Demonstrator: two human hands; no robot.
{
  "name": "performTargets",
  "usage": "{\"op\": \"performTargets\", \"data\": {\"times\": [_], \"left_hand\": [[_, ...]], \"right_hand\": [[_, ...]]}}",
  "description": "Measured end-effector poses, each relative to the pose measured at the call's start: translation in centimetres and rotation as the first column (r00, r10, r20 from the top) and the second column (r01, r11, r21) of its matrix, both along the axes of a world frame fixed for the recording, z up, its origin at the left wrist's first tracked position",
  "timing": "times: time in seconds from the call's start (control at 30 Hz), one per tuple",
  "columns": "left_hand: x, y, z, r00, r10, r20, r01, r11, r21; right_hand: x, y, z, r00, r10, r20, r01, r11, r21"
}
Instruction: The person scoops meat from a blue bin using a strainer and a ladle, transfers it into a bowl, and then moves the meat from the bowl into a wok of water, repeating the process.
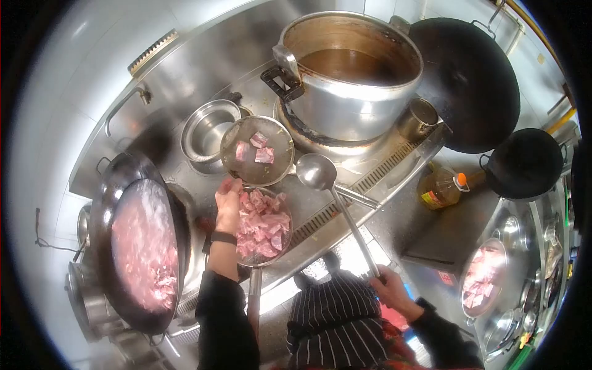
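Gripping the ladle [349, 216] with the right hand [394, 293], wrapping the fingers [385, 282] closed round the end of its long shaft and holding its bowl above the metal tabletop [309, 201], just beside the shallow pan [237, 169]. Holding the left hand [227, 194] by the near rim of that pan and the upper rim of the long-handled pan [254, 274], bunching its fingers together; not being able to tell whether gripping a rim, gripping something small or merely touching. Looking down on three meat chunks [264, 154] lying apart from the walls of the shallow pan, and on a heap of raw meat [264, 225] filling the long-handled pan, right beside the left wrist. Wearing a dark wristband [224, 238] there and a striped apron [336, 317] in front. Having the large wok [111, 296] to the left, full of meat and cloudy pinkish liquid, and the nested metal pots [213, 126] behind the left hand. Facing a tall metal pot [351, 108] of brown liquid at the back, with a wide black wok [472, 80] beyond it, and having an orange-capped bottle [439, 188] to the right.
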State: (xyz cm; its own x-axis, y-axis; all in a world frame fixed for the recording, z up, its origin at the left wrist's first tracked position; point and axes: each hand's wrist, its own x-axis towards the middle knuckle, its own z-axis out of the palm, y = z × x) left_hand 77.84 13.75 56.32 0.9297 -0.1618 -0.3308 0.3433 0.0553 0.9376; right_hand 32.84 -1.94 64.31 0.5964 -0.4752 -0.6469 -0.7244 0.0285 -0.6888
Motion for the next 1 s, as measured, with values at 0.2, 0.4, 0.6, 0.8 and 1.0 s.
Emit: {"op": "performTargets", "data": {"times": [0.2,0.4,0.6,0.8,1.0], "left_hand": [[-3.1,8.3,-6.8,0.924,-0.211,0.319,0.005,0.84,0.542],[-10.8,7.8,-5.0,0.676,-0.603,0.424,0.168,0.686,0.708],[-10.8,3.0,-8.3,0.342,-0.839,0.423,-0.154,0.394,0.906],[-8.7,3.6,-6.2,0.642,-0.69,0.335,0.054,0.476,0.878],[-7.7,7.6,-3.8,0.958,-0.252,-0.139,0.241,0.966,-0.093]], "right_hand": [[-0.1,-0.3,-0.5,0.999,0.018,0.047,-0.015,0.999,-0.049],[0.8,-0.2,-0.2,0.998,0.035,0.047,-0.035,0.999,-0.002],[2.5,0.6,1.0,0.997,0.074,0.032,-0.075,0.995,0.062],[1.9,1.0,1.3,0.992,0.122,-0.039,-0.119,0.991,0.063],[0.3,1.5,0.4,0.999,0.029,0.031,-0.031,0.997,0.064]]}}
